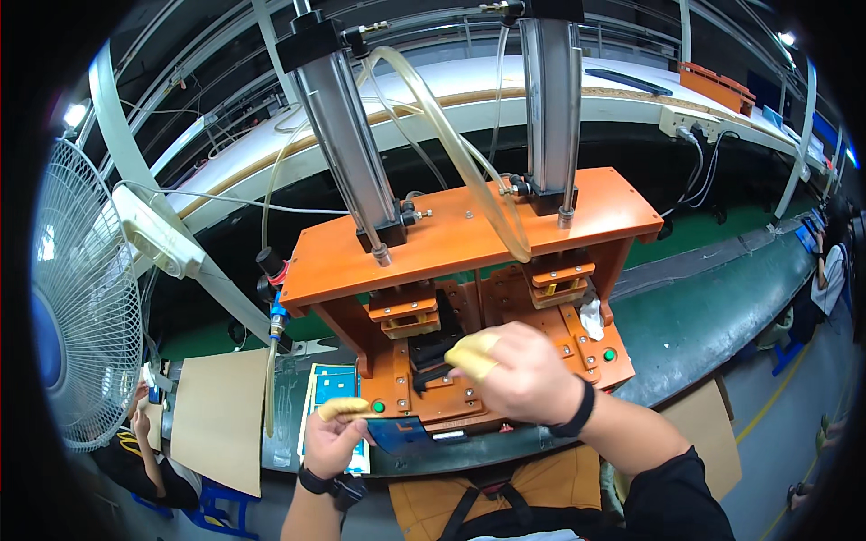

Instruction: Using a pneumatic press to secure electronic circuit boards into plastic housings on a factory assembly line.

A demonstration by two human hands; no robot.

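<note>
The left hand point(332, 442) pinches 1 blue panel point(401, 435) by its left end, long axis roughly sideways, before the orange press point(433, 230); the right hand point(516, 374), farther off, curls beyond, its grip unclear.

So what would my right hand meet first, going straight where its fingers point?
Probably the black piece on the orange press, just left of your right hand; depth and contact are unclear.
</note>
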